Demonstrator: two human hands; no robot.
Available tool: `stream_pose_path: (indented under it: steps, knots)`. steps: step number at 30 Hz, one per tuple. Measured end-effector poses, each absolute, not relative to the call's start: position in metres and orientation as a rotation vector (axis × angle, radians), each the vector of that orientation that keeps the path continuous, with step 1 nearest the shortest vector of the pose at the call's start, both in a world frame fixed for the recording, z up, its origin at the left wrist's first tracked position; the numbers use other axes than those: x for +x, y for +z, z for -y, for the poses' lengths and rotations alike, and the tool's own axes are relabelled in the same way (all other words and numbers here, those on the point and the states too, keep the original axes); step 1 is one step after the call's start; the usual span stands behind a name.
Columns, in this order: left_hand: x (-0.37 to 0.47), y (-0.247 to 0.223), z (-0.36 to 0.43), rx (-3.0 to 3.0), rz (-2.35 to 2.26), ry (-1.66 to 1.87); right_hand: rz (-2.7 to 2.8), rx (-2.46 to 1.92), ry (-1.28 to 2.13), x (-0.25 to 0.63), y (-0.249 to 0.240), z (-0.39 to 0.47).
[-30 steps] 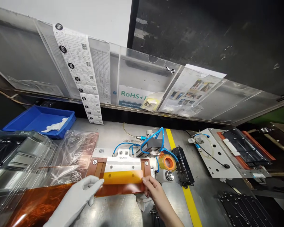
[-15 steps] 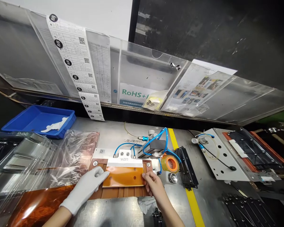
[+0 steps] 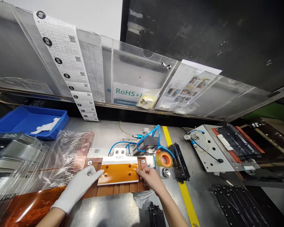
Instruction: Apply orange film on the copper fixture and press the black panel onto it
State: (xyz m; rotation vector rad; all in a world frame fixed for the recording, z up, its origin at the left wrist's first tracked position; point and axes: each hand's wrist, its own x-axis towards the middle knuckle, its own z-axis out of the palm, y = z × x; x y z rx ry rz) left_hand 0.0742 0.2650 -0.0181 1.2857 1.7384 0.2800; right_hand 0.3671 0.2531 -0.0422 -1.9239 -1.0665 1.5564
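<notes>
Amber film sheet (image 3: pixel 118 174) lies flat on the brown fixture plate (image 3: pixel 115 187) at bench centre, its top edge just under the white clamp bar (image 3: pixel 119 158). My gloved left hand (image 3: pixel 79 187) pins the sheet's 9 o'clock edge with fingers spread; my bare right hand (image 3: pixel 149 177) is pinched onto its 3 o'clock edge. Tape roll (image 3: pixel 163 159) sits at 2 o'clock from the sheet, blue tray (image 3: pixel 26 121) well off at 10 o'clock, clear bags (image 3: pixel 61 154) at 9.

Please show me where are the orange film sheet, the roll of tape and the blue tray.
orange film sheet (image 3: pixel 119 173), head view, middle of its flat face.
roll of tape (image 3: pixel 164 159), head view, orange outer ring.
blue tray (image 3: pixel 19 118), head view, bare floor of the tray.
</notes>
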Motion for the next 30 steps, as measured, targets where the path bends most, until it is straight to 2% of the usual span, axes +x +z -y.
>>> stream_pose_path:
  steps: [8,18,30]
  knots:
    - [0.07,-0.021,-0.262,1.323,-1.756,0.341,1.154,-1.981,1.473,0.394,-0.037,-0.236]
    - [0.087,0.007,-0.259,1.199,-1.721,0.388,1.402,-1.783,0.759,0.407,-0.036,-0.198]
    - [0.086,0.004,-0.261,1.129,-1.724,0.425,1.697,-1.561,0.509,0.369,-0.044,-0.198]
